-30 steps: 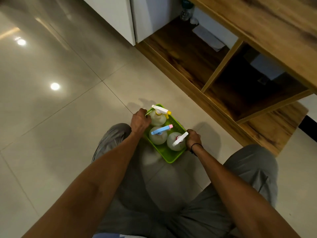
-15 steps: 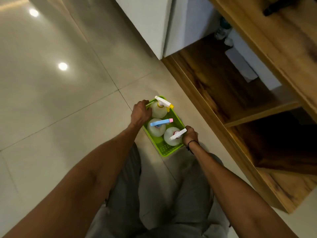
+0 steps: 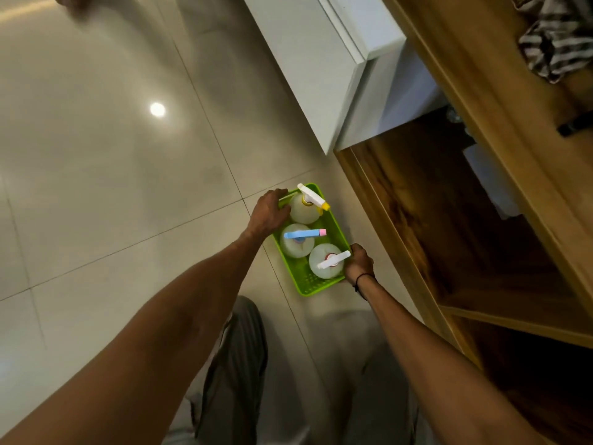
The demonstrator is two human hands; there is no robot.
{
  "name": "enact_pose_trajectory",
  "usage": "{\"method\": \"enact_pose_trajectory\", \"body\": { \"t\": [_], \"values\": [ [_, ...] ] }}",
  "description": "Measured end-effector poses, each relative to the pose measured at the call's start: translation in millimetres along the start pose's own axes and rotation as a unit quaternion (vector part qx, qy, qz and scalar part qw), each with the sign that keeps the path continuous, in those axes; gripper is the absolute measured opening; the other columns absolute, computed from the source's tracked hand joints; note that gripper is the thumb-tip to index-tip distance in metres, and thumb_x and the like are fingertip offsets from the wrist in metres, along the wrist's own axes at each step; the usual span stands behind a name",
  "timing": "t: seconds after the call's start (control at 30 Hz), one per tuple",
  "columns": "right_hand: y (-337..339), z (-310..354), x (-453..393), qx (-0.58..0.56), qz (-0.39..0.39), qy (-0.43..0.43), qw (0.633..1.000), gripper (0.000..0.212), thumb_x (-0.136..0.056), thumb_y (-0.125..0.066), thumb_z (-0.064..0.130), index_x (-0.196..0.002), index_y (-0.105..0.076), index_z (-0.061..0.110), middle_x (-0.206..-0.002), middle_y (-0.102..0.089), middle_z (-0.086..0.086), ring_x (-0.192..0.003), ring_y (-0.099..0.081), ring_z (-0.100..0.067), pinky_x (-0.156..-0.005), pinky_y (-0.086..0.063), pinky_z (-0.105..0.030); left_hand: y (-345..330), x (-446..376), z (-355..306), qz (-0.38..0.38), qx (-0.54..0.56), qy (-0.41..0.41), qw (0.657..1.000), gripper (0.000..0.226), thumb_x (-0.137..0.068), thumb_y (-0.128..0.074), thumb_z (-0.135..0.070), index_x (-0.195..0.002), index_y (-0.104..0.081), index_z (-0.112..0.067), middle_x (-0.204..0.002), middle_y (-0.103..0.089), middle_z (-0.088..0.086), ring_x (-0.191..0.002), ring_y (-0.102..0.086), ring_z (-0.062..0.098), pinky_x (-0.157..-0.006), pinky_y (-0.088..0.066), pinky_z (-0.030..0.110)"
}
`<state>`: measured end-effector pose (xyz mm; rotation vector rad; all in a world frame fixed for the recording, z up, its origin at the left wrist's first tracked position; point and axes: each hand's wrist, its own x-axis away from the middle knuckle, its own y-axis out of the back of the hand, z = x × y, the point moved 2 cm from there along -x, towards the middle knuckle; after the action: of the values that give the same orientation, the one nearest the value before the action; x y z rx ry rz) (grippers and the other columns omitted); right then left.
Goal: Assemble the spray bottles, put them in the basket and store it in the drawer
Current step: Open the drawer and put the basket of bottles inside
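A bright green basket (image 3: 306,285) is held over the tiled floor, just left of the wooden cabinet. Three clear spray bottles stand in it: one with a white and yellow head (image 3: 309,200), one with a blue and pink head (image 3: 301,234) and one with a white head (image 3: 332,260). My left hand (image 3: 268,215) grips the basket's far left rim. My right hand (image 3: 359,261), with a dark band on the wrist, grips its near right rim.
An open wooden cabinet (image 3: 449,220) with a low shelf lies to the right, a white drawer front (image 3: 308,59) beyond it. Striped cloth (image 3: 555,36) rests on the wooden top. My grey-trousered legs (image 3: 237,364) are below.
I have risen from a crouch; the basket has lifted with both hands and now sits closer to the cabinet's open left compartment. The white drawer front has come nearer in view.
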<state>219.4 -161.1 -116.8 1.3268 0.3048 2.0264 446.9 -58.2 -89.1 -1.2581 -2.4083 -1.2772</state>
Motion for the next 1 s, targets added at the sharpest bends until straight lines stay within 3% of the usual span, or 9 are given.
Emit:
{"method": "enact_pose_trajectory", "body": {
  "t": [0.07,0.2,0.4,0.6,0.77,0.87,1.0],
  "values": [
    [5.7,5.9,-4.3,-0.001,0.012,-0.007,1.000,0.030,-0.104,-0.047,0.013,-0.127,-0.064,0.005,-0.136,-0.060,-0.026,-0.118,-0.063,-0.043,-0.099,-0.057,-0.048,2.6,-5.5,-4.4,0.000,0.004,0.001,1.000,0.052,-0.102,-0.061,-0.011,-0.153,-0.052,-0.003,-0.152,-0.058,0.019,-0.142,-0.053,0.034,-0.116,-0.042,0.038],
    [19.1,17.2,-5.5,-0.010,0.044,-0.026,0.999,0.035,-0.100,-0.062,0.014,-0.133,-0.061,0.005,-0.136,-0.060,-0.024,-0.119,-0.062,-0.045,-0.095,-0.058,-0.060,9.7,-12.7,-12.8,0.012,0.009,0.008,1.000,0.051,-0.102,-0.063,-0.009,-0.151,-0.053,-0.002,-0.150,-0.058,0.022,-0.141,-0.053,0.036,-0.116,-0.040,0.037],
    [51.3,62.1,-10.1,0.088,0.013,-0.009,0.996,0.042,-0.098,-0.047,-0.005,-0.139,-0.056,0.000,-0.144,-0.054,-0.028,-0.130,-0.056,-0.043,-0.105,-0.048,-0.046,35.6,-12.1,-38.6,-0.011,0.024,0.017,1.000,0.041,-0.103,-0.061,-0.009,-0.144,-0.060,-0.002,-0.143,-0.060,0.023,-0.134,-0.056,0.037,-0.113,-0.042,0.040],
    [86.5,134.1,-9.4,0.073,-0.017,0.028,0.997,0.045,-0.095,-0.042,-0.014,-0.135,-0.062,-0.003,-0.146,-0.056,-0.022,-0.140,-0.050,-0.037,-0.114,-0.042,-0.039,67.1,-10.1,-83.8,-0.053,0.069,0.011,0.996,0.033,-0.104,-0.058,-0.009,-0.135,-0.065,-0.001,-0.135,-0.066,0.019,-0.130,-0.059,0.032,-0.110,-0.045,0.041],
    [92.9,200.3,10.9,-0.008,-0.007,0.128,0.992,0.059,-0.088,-0.036,-0.024,-0.141,-0.054,-0.006,-0.144,-0.057,-0.023,-0.137,-0.055,-0.034,-0.114,-0.044,-0.037,88.1,-10.1,-119.9,-0.073,0.138,0.008,0.988,0.031,-0.106,-0.055,-0.007,-0.133,-0.066,0.002,-0.132,-0.070,0.019,-0.128,-0.063,0.030,-0.110,-0.047,0.037],
    [94.0,236.4,20.4,-0.031,-0.008,0.176,0.984,0.065,-0.087,-0.031,-0.024,-0.145,-0.051,-0.001,-0.145,-0.056,-0.020,-0.139,-0.053,-0.030,-0.117,-0.043,-0.037,99.3,-11.7,-138.9,-0.086,0.184,0.009,0.979,0.032,-0.109,-0.054,-0.016,-0.133,-0.066,0.000,-0.129,-0.071,0.017,-0.123,-0.065,0.029,-0.102,-0.048,0.035],
    [101.7,257.7,26.8,0.008,-0.047,0.195,0.980,0.048,-0.092,-0.043,-0.010,-0.136,-0.056,0.001,-0.137,-0.063,-0.020,-0.129,-0.058,-0.036,-0.107,-0.047,-0.039,114.4,-17.2,-160.5,-0.076,0.221,0.014,0.972,0.036,-0.111,-0.050,-0.027,-0.136,-0.064,-0.004,-0.132,-0.070,0.013,-0.125,-0.062,0.026,-0.101,-0.045,0.031]
  ]
}}
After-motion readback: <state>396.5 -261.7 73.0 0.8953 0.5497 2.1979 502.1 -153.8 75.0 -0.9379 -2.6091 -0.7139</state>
